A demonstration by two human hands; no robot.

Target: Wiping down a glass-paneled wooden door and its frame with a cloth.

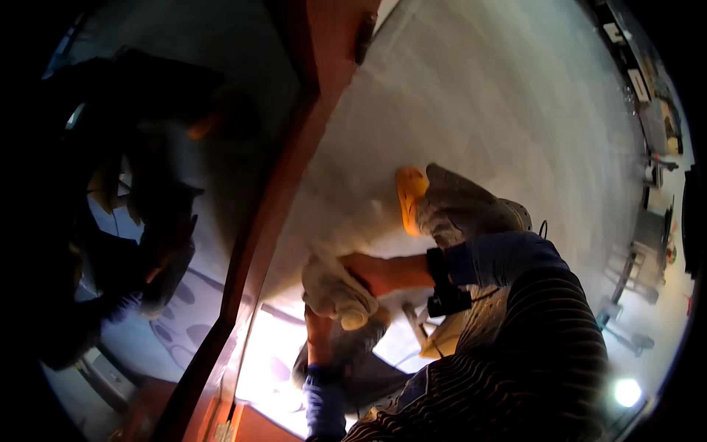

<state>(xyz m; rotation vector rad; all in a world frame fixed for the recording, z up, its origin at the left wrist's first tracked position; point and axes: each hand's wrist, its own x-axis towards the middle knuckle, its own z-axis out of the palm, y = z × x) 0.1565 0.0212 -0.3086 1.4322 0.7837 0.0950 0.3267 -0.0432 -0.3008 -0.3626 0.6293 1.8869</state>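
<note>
A pale, crumpled cloth [324, 283] is bunched between my two hands, beside the reddish-brown wooden frame. My right hand [372, 272] comes in from the right and grips the cloth's upper side, fingers closed on it. From below, my left hand [319, 335] reaches up and holds its lower left part, the fingers partly hidden. A rounded, pale knob-like end [353, 315] sticks out at the bottom of the bundle; whether it is folded cloth or something wrapped inside is unclear. On my right wrist sits a black strap with a small dark device [448, 300].
Left of my hands runs the wooden frame [254, 243] around a dark reflective panel [177, 295]. My orange shoe [409, 199] stands on the grey floor [471, 88]. A stool [639, 269] and a standing fan [633, 341] are at the far right.
</note>
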